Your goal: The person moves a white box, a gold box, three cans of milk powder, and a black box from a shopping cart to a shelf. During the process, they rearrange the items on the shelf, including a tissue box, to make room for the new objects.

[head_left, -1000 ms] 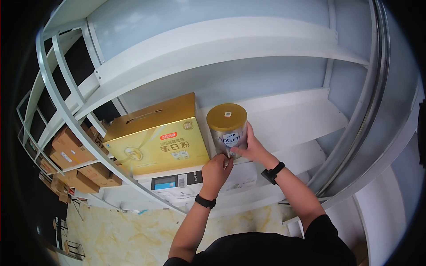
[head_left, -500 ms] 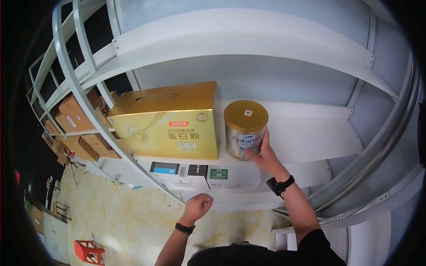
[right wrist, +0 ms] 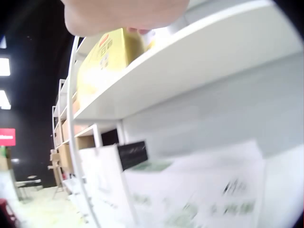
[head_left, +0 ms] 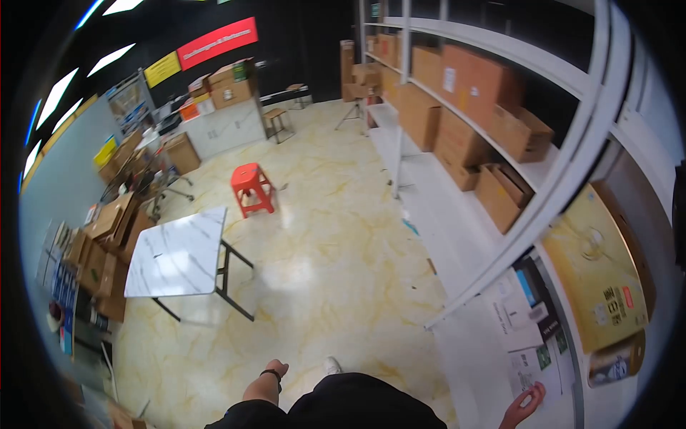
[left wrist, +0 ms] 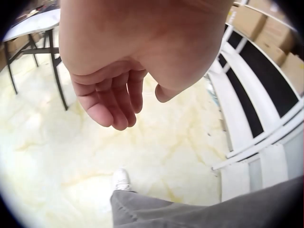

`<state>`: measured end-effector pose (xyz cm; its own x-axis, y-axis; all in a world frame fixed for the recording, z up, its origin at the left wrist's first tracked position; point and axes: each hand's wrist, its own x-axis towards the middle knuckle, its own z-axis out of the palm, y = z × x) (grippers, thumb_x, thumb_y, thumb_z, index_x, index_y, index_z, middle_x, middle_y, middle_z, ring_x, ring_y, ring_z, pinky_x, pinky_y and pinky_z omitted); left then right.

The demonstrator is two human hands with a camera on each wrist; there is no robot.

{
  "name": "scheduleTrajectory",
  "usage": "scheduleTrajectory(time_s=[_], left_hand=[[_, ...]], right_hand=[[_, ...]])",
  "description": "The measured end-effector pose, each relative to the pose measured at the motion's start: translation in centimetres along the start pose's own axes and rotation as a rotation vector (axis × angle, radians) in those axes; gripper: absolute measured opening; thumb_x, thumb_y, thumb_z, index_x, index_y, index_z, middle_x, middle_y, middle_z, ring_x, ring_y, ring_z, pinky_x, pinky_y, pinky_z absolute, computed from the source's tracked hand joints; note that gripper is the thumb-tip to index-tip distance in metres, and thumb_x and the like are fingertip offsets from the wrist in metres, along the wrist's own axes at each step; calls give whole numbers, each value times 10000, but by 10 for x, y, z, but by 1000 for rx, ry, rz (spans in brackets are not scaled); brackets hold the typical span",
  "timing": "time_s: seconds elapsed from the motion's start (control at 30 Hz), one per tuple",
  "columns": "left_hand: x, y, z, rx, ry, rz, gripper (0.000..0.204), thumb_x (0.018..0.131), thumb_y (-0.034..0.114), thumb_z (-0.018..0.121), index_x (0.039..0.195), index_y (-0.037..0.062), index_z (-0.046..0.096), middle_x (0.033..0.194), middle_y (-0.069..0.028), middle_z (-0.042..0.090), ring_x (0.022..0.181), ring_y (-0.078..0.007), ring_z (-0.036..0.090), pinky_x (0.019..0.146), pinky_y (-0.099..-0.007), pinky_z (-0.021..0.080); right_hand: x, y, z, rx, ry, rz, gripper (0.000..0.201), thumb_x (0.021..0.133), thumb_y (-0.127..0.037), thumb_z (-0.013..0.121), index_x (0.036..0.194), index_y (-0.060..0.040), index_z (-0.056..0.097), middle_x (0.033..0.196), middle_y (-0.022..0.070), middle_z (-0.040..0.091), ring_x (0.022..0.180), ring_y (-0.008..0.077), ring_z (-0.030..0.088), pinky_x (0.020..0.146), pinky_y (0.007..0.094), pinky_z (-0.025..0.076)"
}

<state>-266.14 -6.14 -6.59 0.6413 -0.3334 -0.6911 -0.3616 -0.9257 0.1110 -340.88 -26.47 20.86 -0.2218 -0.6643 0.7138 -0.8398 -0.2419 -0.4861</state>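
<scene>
My left hand point(head_left: 277, 367) hangs over the floor beside my body, fingers loosely bent. Nothing is in it in the left wrist view, where the hand point(left wrist: 137, 57) shows from the palm side. My right hand point(head_left: 526, 405) is off the can, low in front of the shelf unit, fingers slightly bent and holding nothing. Nearest to it are the milk powder can point(head_left: 616, 363), with its gold lid, and the gold protein powder gift box point(head_left: 597, 268) beside it on one shelf. White boxes point(head_left: 511, 314) sit on the level below. In the right wrist view the gift box point(right wrist: 102, 61) appears beyond my hand.
Shelving with cardboard boxes point(head_left: 464, 82) runs along the right. On the floor stand a marble-topped table point(head_left: 179, 250) and a red stool point(head_left: 249, 182). Cartons point(head_left: 107, 264) are stacked along the left wall; a counter point(head_left: 221, 129) stands at the back.
The right hand has let go of the can, which stays on the shelf. Earlier the left hand drew back from the can. The head view has swung left, towards the room.
</scene>
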Motion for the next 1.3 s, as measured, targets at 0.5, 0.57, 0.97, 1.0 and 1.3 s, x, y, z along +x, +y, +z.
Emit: scheduleTrajectory(time_s=[0.5,0.57,0.97,1.0,1.3], left_hand=[[58,-67,-58,-416,-273,21,438,854,417,563,827,8,720,742,-126,708,640,-242,651,633,-382,524],[82,-52,-84,-397,-219,116,458,855,432,579,890,1,732,814,-176,720,747,-301,685,739,-421,538],[186,28,-206,-496,-106,-23,415,850,391,614,958,8,734,832,-122,740,770,-250,710,780,-386,553],[190,32,-210,-577,-144,-94,397,858,377,606,907,1,724,790,-93,726,686,-204,689,678,-352,554],[237,99,-239,-909,-17,-215,377,862,336,631,963,-20,705,796,-89,729,626,-180,686,581,-317,553]], right_hand=[[-121,-128,297,61,-981,236,191,912,-140,559,985,4,660,944,215,687,877,377,642,825,427,513],[-117,-139,325,23,-1044,214,261,926,-215,541,998,10,654,950,269,660,917,442,621,829,467,492],[-123,-39,645,-136,-1920,-457,253,875,-278,600,847,-42,689,946,180,699,887,415,653,794,456,528],[-100,-74,670,-126,-1915,-452,253,875,-278,600,847,-42,689,946,180,699,887,415,653,794,456,528],[60,-324,973,226,-1672,188,262,837,-252,669,949,-16,673,746,79,699,658,206,685,652,337,552]])
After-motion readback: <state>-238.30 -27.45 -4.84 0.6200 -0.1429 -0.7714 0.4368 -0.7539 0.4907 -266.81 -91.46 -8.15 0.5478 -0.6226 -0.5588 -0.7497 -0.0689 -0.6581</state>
